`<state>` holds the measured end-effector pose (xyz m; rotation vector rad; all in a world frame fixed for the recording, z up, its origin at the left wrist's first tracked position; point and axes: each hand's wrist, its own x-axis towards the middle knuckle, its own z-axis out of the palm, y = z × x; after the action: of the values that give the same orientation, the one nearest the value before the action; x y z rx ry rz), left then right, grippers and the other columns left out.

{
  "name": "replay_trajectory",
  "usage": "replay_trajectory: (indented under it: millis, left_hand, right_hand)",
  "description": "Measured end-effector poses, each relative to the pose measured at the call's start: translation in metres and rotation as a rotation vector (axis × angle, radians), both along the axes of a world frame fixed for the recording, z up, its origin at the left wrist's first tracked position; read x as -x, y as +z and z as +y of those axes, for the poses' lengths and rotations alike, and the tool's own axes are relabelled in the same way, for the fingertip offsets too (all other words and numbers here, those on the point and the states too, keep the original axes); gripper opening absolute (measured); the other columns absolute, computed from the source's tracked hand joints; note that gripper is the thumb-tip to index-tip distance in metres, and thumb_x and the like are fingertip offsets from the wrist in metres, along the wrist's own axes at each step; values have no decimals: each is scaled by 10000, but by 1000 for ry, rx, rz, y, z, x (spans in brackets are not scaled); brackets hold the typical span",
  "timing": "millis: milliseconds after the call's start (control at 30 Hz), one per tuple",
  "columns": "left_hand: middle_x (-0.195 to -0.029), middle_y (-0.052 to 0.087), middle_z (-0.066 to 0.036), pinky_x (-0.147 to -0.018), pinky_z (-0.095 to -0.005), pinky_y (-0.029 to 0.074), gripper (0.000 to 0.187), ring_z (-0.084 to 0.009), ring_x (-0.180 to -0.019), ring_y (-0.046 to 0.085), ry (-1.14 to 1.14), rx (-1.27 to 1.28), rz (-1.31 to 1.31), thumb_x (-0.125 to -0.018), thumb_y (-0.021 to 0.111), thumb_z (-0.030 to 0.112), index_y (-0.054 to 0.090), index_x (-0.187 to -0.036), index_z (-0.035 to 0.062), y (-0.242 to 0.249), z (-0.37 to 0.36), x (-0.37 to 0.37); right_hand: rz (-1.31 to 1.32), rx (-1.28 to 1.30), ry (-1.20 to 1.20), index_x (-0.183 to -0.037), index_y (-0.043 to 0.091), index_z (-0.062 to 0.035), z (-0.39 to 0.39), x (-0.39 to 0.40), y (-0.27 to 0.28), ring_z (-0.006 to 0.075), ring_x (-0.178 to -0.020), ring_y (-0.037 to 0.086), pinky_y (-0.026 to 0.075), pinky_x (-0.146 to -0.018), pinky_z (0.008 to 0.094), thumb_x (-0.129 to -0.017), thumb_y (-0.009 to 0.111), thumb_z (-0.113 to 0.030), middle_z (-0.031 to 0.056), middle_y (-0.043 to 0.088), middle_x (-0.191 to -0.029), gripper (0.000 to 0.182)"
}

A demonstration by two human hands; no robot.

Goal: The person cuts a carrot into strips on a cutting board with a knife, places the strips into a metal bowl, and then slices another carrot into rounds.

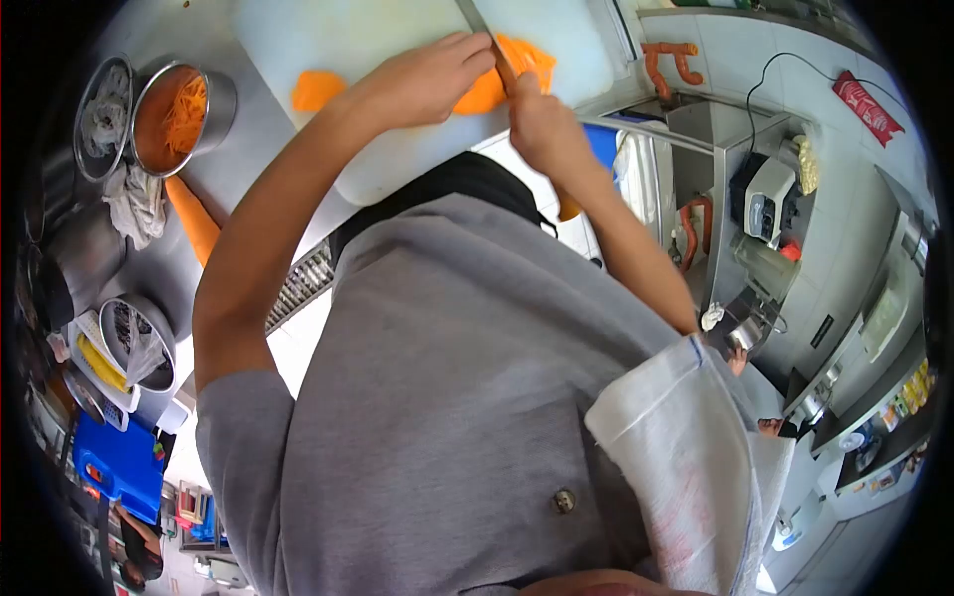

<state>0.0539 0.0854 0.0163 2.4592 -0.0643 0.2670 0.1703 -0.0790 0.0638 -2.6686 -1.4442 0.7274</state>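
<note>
carrot under the knife on the white board

the carrot (487,91) lies on the cutting board (397,159), which sits on the steel surface (248,139). the left hand (422,79) presses flat on it, fingers (467,55) spread and clenched on nothing. the right hand (542,124) is closed round the knife (502,60), blade right beside those fingers. a slip of the blade, or the carrot rolling, could nick them. further out a steel bowl (224,109) holds shredded carrot (184,109). the red label (868,107) on the wall is too small to read.
</note>
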Motion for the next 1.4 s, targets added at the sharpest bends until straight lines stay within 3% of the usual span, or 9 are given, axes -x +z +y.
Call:
replay_trajectory:
  millis: [367,500,667,800,900,1033,1167,1267,1400]
  left_hand:
    - [-1222,514,-115,-982,-398,461,295,-310,-1174,517,6,0,56,-878,608,31,547,-1165,8,0,0,-2]
    - [-1216,515,-118,-980,-396,461,276,-312,-1169,517,2,30,57,-887,601,35,549,-1155,-1,0,-7,4]
    - [-1196,515,-121,-963,-397,463,254,-312,-1151,522,-13,51,17,-894,594,33,549,-1141,-11,-6,-2,5]
    - [-1176,512,-130,-953,-397,463,234,-319,-1129,527,-5,49,-55,-899,593,37,544,-1121,-20,-4,0,5]
    - [-1172,511,-131,-948,-395,464,218,-324,-1118,528,-12,51,-65,-905,590,43,543,-1108,-19,-8,0,7]
    - [-1165,514,-133,-941,-395,462,207,-330,-1115,526,-8,59,-150,-910,590,52,542,-1101,-12,-15,-3,9]
    - [-1158,517,-137,-942,-397,460,206,-336,-1113,525,-27,101,-91,-908,591,50,541,-1099,-13,-15,-3,11]
    - [-1134,541,-110,-929,-399,467,226,-307,-1078,547,13,79,-192,-891,611,49,562,-1109,16,-15,-1,9]
    - [-1175,524,-128,-939,-402,461,204,-330,-1107,529,11,85,-167,-897,592,36,541,-1091,1,-19,-1,13]
  right_hand:
    - [70,-34,14,-998,428,37,0,2,20,531,-785,628,495,-708,596,-913,465,-62,344,627,-768,136]
    - [41,-33,-40,-997,446,24,-9,14,-10,518,-807,653,521,-719,588,-828,550,-38,327,655,-826,208]
    - [72,58,-5,-994,449,33,-4,14,44,512,-797,658,525,-707,585,-841,536,-47,326,654,-833,194]
    - [43,10,-26,-1052,471,44,-2,13,-4,501,-859,664,528,-769,564,-850,540,-70,330,662,-896,241]
    - [98,172,-21,-1030,463,44,7,12,56,503,-851,664,532,-757,561,-841,551,-74,322,665,-894,240]
    - [19,52,-71,-1052,472,33,5,27,8,499,-882,660,533,-782,537,-845,560,-75,306,671,-906,249]
    - [64,101,-16,-1036,451,33,1,17,47,499,-843,662,535,-745,557,-834,573,-82,312,664,-869,262]
    - [25,26,-66,-1043,476,39,-4,23,-7,511,-861,658,531,-767,563,-848,562,-89,330,660,-880,249]
    - [94,138,-28,-1030,443,31,6,19,49,513,-813,659,533,-740,576,-846,563,-77,329,659,-851,245]
